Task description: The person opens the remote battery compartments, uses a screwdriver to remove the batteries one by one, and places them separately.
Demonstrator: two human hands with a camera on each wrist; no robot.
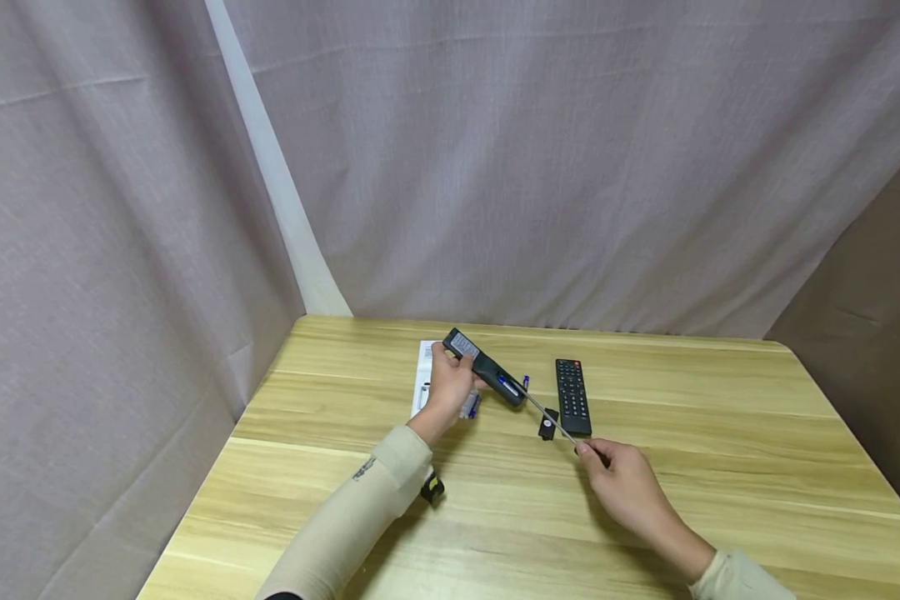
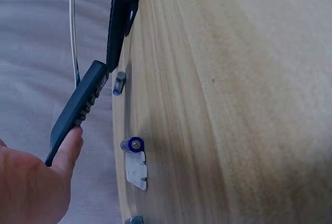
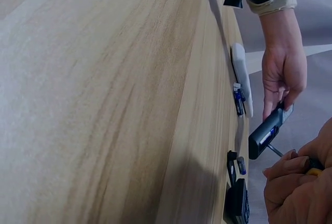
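Note:
My left hand (image 1: 450, 387) grips a dark remote control (image 1: 487, 369) above the table, its labelled back turned up in the head view. Its battery bay stands uncovered, with a blue-and-white battery (image 1: 508, 385) lying inside. From the right, a screwdriver (image 1: 551, 418) reaches with its thin metal shaft to the bay, the tip right at the battery. My right hand (image 1: 630, 483) holds its handle, dark with yellow (image 3: 314, 171) in the right wrist view. In the left wrist view the held remote's buttons (image 2: 88, 107) face the table.
A second black remote (image 1: 572, 392) lies face up on the wooden table (image 1: 720, 433). Left of it are a small black cover (image 1: 547, 424) and a loose blue battery (image 1: 526, 382). Behind my left hand lies a white package (image 1: 422, 375) with more blue batteries (image 1: 474, 407) beside it.

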